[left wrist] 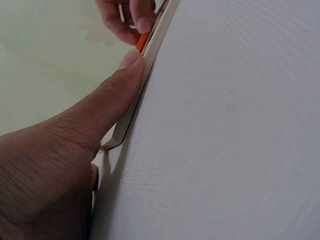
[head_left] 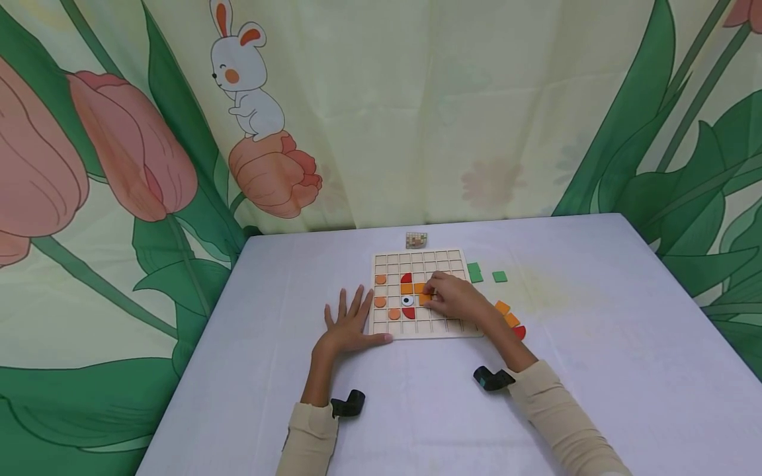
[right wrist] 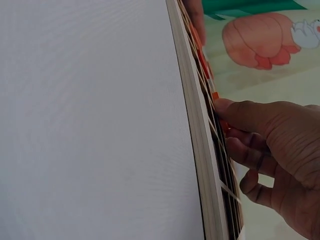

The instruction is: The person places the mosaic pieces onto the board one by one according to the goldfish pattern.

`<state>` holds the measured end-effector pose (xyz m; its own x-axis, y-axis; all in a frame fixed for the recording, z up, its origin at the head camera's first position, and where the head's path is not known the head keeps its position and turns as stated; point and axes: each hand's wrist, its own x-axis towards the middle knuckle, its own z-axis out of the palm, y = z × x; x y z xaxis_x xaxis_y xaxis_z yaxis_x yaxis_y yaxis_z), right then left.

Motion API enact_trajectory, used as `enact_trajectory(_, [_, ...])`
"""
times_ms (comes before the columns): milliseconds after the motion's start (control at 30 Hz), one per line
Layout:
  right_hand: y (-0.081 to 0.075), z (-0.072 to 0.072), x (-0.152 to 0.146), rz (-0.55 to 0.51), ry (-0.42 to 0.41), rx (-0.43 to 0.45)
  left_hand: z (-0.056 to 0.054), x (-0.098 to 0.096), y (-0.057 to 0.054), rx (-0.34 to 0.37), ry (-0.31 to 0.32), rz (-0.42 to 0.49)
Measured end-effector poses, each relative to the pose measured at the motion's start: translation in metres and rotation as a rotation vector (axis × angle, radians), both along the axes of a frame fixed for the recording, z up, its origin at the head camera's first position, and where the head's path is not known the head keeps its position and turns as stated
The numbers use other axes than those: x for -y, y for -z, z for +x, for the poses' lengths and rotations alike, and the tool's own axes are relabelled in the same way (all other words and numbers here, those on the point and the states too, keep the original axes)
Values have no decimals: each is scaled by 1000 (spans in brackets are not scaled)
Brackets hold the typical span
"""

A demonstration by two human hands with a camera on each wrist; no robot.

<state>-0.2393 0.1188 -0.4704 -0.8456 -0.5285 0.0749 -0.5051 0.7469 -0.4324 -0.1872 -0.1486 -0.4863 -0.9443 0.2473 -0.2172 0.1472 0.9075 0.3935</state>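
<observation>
A wooden grid board (head_left: pixel 389 260) lies on the table. My left hand (head_left: pixel 347 330) is spread flat at its lower left corner, the thumb along the near edge. In the left wrist view the left thumb (left wrist: pixel 107 95) presses against the board's side. Over the middle of the grid, my right hand (head_left: pixel 457 299) pinches an orange square tile (head_left: pixel 424 300) between thumb and fingertips. That orange tile (right wrist: pixel 215 95) shows at the thumb tip in the right wrist view. Beside it in the grid are a white eye tile (head_left: pixel 407 301), red quarter-round tiles (head_left: pixel 406 278), another orange square (head_left: pixel 406 289) and orange discs (head_left: pixel 380 302).
Green tiles (head_left: pixel 499 276) lie right of the board. Nearer the right forearm are loose orange squares (head_left: pixel 503 307) and a red piece (head_left: pixel 520 332). A small patterned card (head_left: pixel 416 240) stands beyond the board's far edge. A printed curtain (head_left: pixel 381 119) hangs behind the white table (head_left: pixel 595 396).
</observation>
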Motion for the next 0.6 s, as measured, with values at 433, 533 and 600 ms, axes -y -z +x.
enact_trajectory(433, [-2, 1, 9, 12, 15, 13, -2, 1, 2, 2, 8, -9])
enact_trajectory(533, [-2, 1, 10, 13, 17, 18, -2, 1, 3, 0, 9, -12])
enact_trajectory(600, [-2, 2, 10, 9, 16, 17, -2, 1, 3, -1, 8, -11])
